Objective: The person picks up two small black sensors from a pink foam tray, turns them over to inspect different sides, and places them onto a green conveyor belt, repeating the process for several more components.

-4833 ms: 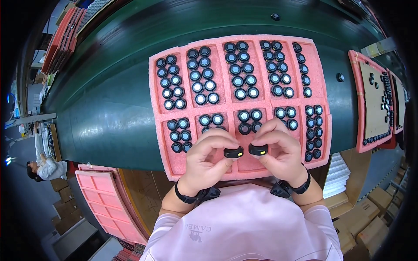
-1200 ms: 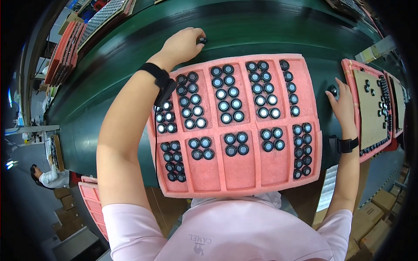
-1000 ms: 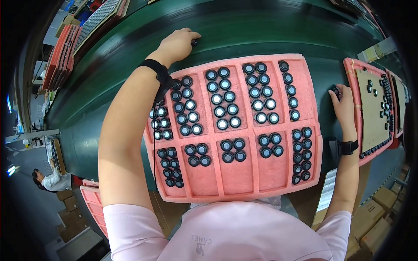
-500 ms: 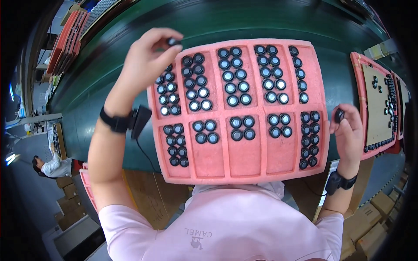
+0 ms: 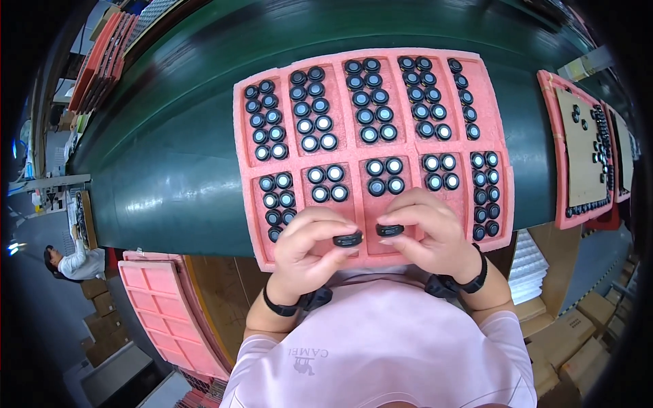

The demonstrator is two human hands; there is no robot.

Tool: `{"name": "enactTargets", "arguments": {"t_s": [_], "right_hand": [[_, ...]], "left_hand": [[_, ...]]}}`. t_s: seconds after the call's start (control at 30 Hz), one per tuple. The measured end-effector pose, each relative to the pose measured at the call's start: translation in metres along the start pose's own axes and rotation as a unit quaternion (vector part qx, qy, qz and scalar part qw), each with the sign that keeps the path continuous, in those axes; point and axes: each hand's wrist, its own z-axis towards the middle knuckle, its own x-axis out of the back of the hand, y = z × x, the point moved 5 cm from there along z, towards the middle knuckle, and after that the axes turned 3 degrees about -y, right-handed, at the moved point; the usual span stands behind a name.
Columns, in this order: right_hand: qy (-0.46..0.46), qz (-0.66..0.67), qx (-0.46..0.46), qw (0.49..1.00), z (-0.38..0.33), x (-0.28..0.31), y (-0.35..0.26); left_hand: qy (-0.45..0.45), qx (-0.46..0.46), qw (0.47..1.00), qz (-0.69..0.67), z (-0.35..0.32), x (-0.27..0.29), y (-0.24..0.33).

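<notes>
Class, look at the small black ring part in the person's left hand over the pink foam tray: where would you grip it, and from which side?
Grip the black ring part by its outer rim, thumb and fingertips on opposite edges, coming from above. It is a low, flat round disc, so the rim likely gives the steadiest grip. The left hand pinches it so, over the pink foam tray; the right hand takes its own the same way.

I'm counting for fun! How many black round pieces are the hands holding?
2: one black round piece pinched in the left hand, another in the right hand, over the pink tray. Palms may hide more.
</notes>
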Motion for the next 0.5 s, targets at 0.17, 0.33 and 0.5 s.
{"name": "enactTargets", "arguments": {"t_s": [0.17,0.33,0.5], "right_hand": [[0.034,0.004,0.013,0.999,-0.002,-0.003,0.002],[0.044,0.011,0.011,0.999,-0.005,0.002,0.007],[0.03,0.0,0.017,0.999,-0.004,0.007,0.007]], "left_hand": [[-0.027,-0.006,1.0,-0.005,0.008,-0.009,-0.003],[-0.038,-0.013,0.999,-0.024,0.015,-0.013,-0.005],[-0.04,-0.02,0.997,-0.06,0.019,-0.015,-0.01]]}}
